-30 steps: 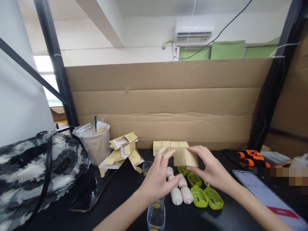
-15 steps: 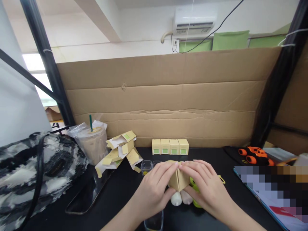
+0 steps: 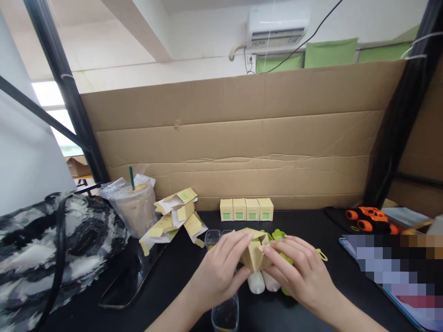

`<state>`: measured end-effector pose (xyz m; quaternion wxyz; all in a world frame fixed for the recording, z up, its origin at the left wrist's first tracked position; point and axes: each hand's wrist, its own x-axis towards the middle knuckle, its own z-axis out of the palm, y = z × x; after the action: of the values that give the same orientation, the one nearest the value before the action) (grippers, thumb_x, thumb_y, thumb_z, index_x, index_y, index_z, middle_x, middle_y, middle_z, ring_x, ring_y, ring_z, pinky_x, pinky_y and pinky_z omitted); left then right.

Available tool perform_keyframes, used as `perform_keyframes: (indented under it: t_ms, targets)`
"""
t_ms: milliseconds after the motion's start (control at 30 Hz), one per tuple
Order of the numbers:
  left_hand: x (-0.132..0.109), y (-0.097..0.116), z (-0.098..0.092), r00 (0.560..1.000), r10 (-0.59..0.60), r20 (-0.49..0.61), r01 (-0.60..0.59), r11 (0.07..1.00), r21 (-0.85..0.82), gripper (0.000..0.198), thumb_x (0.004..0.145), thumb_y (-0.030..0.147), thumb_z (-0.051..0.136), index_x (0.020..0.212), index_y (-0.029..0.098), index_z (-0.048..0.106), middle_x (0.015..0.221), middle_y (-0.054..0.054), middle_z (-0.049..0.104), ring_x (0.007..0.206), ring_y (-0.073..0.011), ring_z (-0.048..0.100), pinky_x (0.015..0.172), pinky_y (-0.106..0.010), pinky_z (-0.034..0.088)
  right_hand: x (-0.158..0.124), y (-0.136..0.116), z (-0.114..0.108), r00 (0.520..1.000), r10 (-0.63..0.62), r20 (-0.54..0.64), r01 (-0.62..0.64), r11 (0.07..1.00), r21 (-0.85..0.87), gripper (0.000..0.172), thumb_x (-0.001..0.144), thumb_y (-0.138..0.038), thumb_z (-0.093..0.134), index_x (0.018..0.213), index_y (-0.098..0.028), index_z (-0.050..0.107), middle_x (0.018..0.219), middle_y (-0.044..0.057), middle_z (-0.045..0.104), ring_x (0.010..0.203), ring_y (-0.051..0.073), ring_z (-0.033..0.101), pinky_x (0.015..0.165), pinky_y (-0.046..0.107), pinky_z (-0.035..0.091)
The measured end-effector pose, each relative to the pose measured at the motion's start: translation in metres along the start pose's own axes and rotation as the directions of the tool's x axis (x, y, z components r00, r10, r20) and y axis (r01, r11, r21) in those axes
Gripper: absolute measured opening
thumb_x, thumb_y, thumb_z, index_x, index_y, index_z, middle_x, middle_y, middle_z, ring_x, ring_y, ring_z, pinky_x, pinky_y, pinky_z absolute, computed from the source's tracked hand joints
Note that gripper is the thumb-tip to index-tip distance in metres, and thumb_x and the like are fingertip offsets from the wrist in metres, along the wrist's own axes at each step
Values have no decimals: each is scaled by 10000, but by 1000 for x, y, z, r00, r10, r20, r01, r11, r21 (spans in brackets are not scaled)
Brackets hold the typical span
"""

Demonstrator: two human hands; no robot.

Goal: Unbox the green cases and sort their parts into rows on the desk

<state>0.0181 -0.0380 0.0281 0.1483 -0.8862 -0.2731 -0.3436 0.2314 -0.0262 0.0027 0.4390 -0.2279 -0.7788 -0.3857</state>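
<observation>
Between my two hands is a small pale-yellow cardboard box (image 3: 254,256), its top flaps raised and partly unfolded. My left hand (image 3: 221,263) grips its left side with thumb and fingers. On the other side, my right hand (image 3: 301,263) pinches a flap near the top right edge. Just below the box lie two whitish rounded pieces (image 3: 256,283), whose kind I cannot make out. Bright green items (image 3: 278,234) show behind and beside my right hand, mostly covered. A clear plastic container (image 3: 224,313) sits below my left wrist.
Several matching closed boxes (image 3: 246,210) stand in a row by the cardboard wall (image 3: 235,143). Flattened boxes (image 3: 173,219) are piled left, near a bagged drink cup (image 3: 133,207) and a black phone (image 3: 133,276). An orange toy car (image 3: 372,219) and a tablet-like device (image 3: 391,281) lie right.
The box's top flaps, pressed together before, have come apart and stand up. My right hand has shifted slightly right, uncovering more of the green items. The camera view has moved a little.
</observation>
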Motion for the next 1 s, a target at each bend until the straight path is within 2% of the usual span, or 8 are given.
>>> perform_keyframes:
  t_ms: [133,300,400,500,633,700,900,1000]
  targets:
    - [0,-3,-2,999,-38,-19,38,999,38,556,864,171,513,1368,143,279,1201,-147,561,1132,-237,541,924,-381,514,-4,0,-2,999,-34,-27,36,994,105,298,828,-63,572,1099,-188,571,941,50,608,954,185,561,927,370,482]
    - [-1,-12,-2,994,-77,-75,85,989,117,477,824,124,530,1282,143,396,1128,-143,575,1064,-245,570,853,-389,546,10,-10,-11,993,-121,-14,121,970,211,185,824,-82,534,935,-186,639,821,33,660,828,173,613,835,338,529]
    - [0,-17,0,990,-28,-136,51,985,165,410,814,89,503,1216,135,440,1112,-150,582,1056,-251,575,837,-411,555,16,-14,-14,995,-83,50,67,963,263,137,840,-120,509,841,-168,637,778,53,677,759,178,637,720,320,551]
    - [1,-18,2,983,62,-175,-28,980,195,323,820,81,497,1140,112,462,1085,-164,598,1050,-247,582,849,-416,556,13,-11,-15,994,-22,111,-10,959,282,198,886,-110,434,894,-126,632,876,114,706,720,176,643,603,282,534]
    - [3,-14,3,972,171,-163,-133,966,222,206,864,105,437,1064,132,479,1051,-139,631,1037,-224,593,852,-406,565,4,-4,-14,966,-161,203,118,971,207,257,913,-86,400,1026,-112,630,1146,133,667,696,169,643,566,290,501]
    - [2,-12,3,967,215,-137,-179,956,232,194,877,102,408,1049,128,491,1073,-141,635,1066,-226,582,857,-399,566,2,-2,-12,955,-173,242,131,974,183,272,926,-91,379,1022,-119,632,1162,121,662,708,171,651,569,294,485]
    - [0,-8,4,953,271,-136,-228,936,268,190,876,76,413,1040,102,504,1097,-148,648,1088,-239,572,941,-454,512,7,-2,-6,983,57,176,-66,997,47,206,956,-170,424,1035,-118,607,873,63,732,643,141,651,588,277,414]
    - [0,-3,8,952,284,-111,-247,933,262,170,886,114,447,1045,116,507,1125,-136,647,1102,-233,572,959,-455,501,8,-2,-4,979,100,176,-108,994,34,204,964,-190,420,996,-134,613,807,36,719,610,125,636,560,271,376]
